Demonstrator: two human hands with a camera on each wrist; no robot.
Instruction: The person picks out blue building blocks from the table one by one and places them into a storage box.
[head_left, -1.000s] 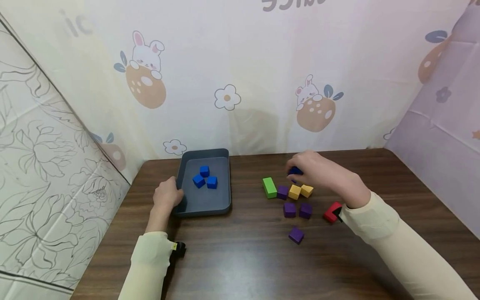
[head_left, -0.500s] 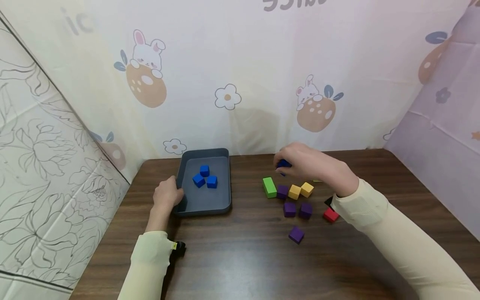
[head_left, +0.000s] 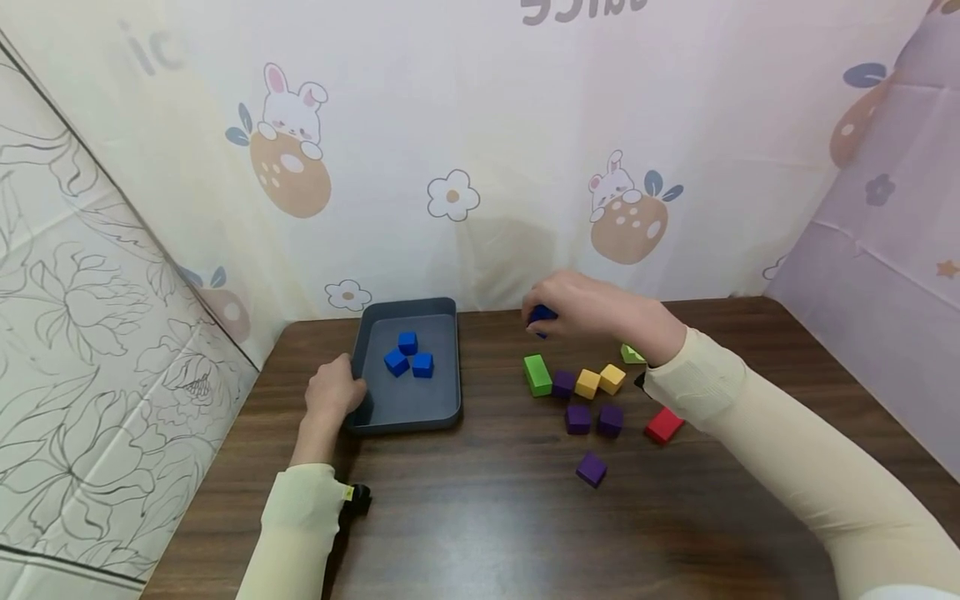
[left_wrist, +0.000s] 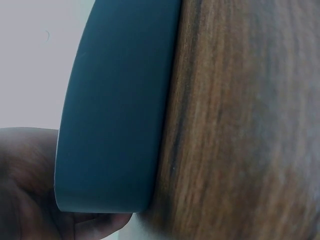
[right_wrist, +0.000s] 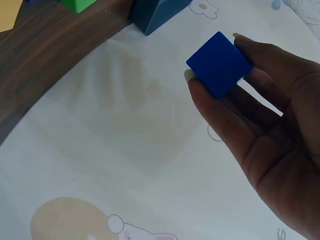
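My right hand [head_left: 573,307] pinches a blue cube [right_wrist: 220,65] between thumb and fingers, raised over the back of the table. In the right wrist view the cube stands corner-up at the fingertips. At the left, a dark grey tray [head_left: 405,412] lies flat with three blue cubes [head_left: 423,365] inside, grouped near its middle. My left hand [head_left: 333,392] grips the tray's left side, its thumb at the rim. In the left wrist view the tray's outer wall [left_wrist: 115,110] hides most of that hand's fingers.
Right of the tray lie a green block [head_left: 537,375], several purple cubes [head_left: 591,469], two yellow blocks [head_left: 587,383] and a red block [head_left: 664,425]. A light green block [head_left: 632,354] shows partly behind the right wrist. A printed curtain [head_left: 450,125] closes off the table's back edge.
My right hand has moved left and a little upward with the blue cube, away from the loose blocks. The light green and red blocks have come into fuller view. My left hand stays put.
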